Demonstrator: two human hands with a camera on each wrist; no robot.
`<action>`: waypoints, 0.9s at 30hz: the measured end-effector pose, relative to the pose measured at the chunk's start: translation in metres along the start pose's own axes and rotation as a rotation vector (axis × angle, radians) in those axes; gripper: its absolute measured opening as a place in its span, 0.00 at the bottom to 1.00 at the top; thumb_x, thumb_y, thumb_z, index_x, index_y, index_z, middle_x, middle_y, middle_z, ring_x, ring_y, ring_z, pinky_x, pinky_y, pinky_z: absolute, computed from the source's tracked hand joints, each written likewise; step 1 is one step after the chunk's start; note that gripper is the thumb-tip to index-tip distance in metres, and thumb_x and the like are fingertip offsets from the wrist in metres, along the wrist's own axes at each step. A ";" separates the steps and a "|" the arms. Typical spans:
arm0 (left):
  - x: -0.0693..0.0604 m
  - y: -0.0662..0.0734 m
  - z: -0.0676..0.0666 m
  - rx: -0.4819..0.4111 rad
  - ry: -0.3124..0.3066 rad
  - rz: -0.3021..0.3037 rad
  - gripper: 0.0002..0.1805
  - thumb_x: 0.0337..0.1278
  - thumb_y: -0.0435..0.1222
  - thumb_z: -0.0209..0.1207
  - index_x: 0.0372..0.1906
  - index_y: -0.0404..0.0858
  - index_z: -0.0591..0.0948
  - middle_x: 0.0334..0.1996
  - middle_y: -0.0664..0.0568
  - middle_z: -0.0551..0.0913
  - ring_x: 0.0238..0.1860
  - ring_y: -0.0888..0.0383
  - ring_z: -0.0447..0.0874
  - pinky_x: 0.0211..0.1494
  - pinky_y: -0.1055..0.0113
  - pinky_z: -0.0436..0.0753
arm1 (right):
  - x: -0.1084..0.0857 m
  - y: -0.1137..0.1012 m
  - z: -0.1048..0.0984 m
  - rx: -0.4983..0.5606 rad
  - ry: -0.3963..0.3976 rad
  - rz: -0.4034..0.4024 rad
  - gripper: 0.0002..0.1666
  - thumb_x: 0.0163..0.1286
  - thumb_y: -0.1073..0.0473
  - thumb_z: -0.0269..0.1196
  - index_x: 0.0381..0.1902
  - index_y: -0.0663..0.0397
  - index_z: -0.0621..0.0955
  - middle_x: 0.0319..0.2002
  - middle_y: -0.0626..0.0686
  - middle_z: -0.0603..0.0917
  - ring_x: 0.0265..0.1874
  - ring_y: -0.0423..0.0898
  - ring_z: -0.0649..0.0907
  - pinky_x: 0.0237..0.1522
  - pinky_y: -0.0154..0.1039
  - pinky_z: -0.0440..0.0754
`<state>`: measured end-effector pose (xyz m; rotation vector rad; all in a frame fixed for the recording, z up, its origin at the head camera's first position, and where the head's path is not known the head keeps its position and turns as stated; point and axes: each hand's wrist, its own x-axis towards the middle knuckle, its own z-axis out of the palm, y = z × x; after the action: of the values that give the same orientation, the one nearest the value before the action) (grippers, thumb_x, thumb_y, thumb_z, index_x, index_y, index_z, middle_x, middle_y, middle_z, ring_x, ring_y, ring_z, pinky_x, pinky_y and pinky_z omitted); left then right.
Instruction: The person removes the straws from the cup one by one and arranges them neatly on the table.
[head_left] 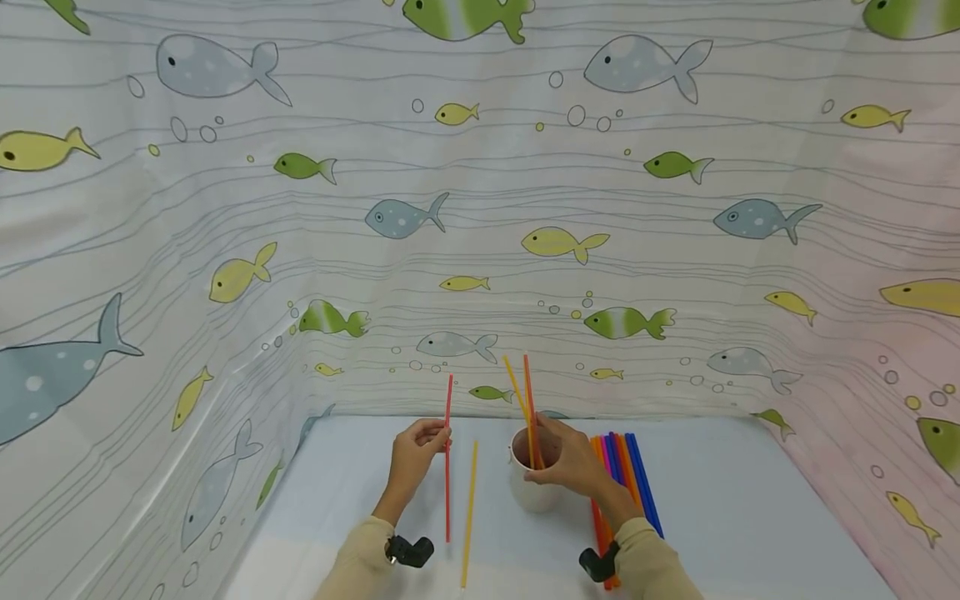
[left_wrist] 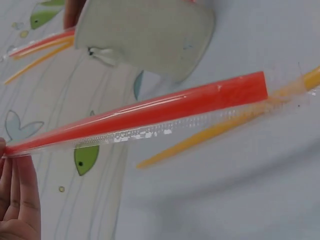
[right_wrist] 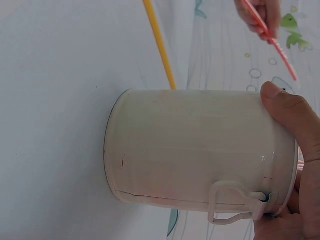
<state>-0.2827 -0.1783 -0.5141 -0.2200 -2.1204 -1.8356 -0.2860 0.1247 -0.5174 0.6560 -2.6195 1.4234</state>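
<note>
In the head view my left hand (head_left: 416, 457) pinches a red drinking straw (head_left: 447, 492) upright by its upper part. The left wrist view shows clear wrapping around this red straw (left_wrist: 200, 100). My right hand (head_left: 573, 458) grips a white canister (head_left: 534, 493) around its top rim, thumb on the near side. Red and yellow straws (head_left: 527, 400) lean out of the canister. The right wrist view shows a wire clasp (right_wrist: 232, 202) on the canister's wall. Between the hands, a yellow straw (head_left: 469, 508) lies on the table.
Right of the canister, partly beneath my right forearm, lies a row of several straws (head_left: 637, 467) in red, orange, pink, purple and blue. The white tabletop (head_left: 750, 500) reaches back to a fish-printed curtain (head_left: 480, 183), which also hangs at both sides.
</note>
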 end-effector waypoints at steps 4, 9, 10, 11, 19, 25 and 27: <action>-0.011 -0.012 0.001 -0.003 -0.034 -0.090 0.13 0.59 0.34 0.66 0.45 0.29 0.82 0.36 0.40 0.86 0.35 0.49 0.87 0.37 0.65 0.87 | 0.000 -0.001 0.000 0.009 0.004 -0.002 0.62 0.42 0.46 0.81 0.74 0.40 0.63 0.63 0.45 0.74 0.63 0.53 0.74 0.59 0.60 0.74; -0.021 -0.029 0.001 0.034 -0.090 -0.200 0.14 0.61 0.35 0.65 0.46 0.27 0.82 0.39 0.34 0.85 0.35 0.55 0.87 0.37 0.66 0.87 | 0.001 -0.001 0.000 0.003 0.005 0.013 0.62 0.43 0.50 0.82 0.74 0.39 0.63 0.64 0.44 0.74 0.63 0.52 0.73 0.60 0.60 0.73; -0.023 -0.032 0.001 0.046 -0.094 -0.213 0.14 0.61 0.34 0.64 0.45 0.27 0.82 0.39 0.34 0.85 0.35 0.55 0.86 0.36 0.66 0.87 | 0.001 -0.001 0.000 0.004 0.004 0.018 0.62 0.43 0.51 0.82 0.74 0.39 0.63 0.64 0.44 0.74 0.63 0.53 0.73 0.60 0.60 0.73; -0.025 -0.036 0.001 0.063 -0.095 -0.222 0.13 0.61 0.34 0.64 0.45 0.28 0.82 0.38 0.35 0.85 0.35 0.55 0.86 0.36 0.66 0.87 | 0.001 -0.001 0.000 0.003 0.003 0.022 0.62 0.43 0.51 0.82 0.74 0.39 0.63 0.64 0.44 0.74 0.63 0.53 0.73 0.60 0.60 0.73; -0.035 -0.049 0.000 0.076 -0.116 -0.254 0.13 0.63 0.34 0.63 0.46 0.29 0.81 0.38 0.38 0.85 0.36 0.53 0.86 0.37 0.66 0.87 | 0.001 -0.002 0.001 -0.009 0.001 0.031 0.62 0.42 0.50 0.82 0.74 0.37 0.63 0.64 0.44 0.74 0.64 0.53 0.73 0.60 0.60 0.73; -0.041 -0.054 0.000 0.092 -0.116 -0.260 0.14 0.61 0.35 0.64 0.45 0.28 0.81 0.34 0.43 0.86 0.33 0.55 0.85 0.34 0.67 0.86 | -0.001 -0.003 0.000 -0.012 0.013 0.026 0.63 0.41 0.50 0.82 0.74 0.41 0.63 0.64 0.47 0.75 0.64 0.56 0.73 0.58 0.62 0.74; -0.043 -0.055 0.000 0.096 -0.115 -0.268 0.14 0.61 0.35 0.64 0.45 0.28 0.82 0.34 0.43 0.86 0.33 0.56 0.85 0.33 0.68 0.85 | -0.001 -0.003 0.001 -0.006 0.012 0.031 0.63 0.42 0.51 0.82 0.74 0.42 0.63 0.64 0.47 0.75 0.64 0.56 0.73 0.58 0.62 0.74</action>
<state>-0.2604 -0.1830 -0.5798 -0.0193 -2.4113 -1.8970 -0.2834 0.1233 -0.5159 0.6075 -2.6351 1.4224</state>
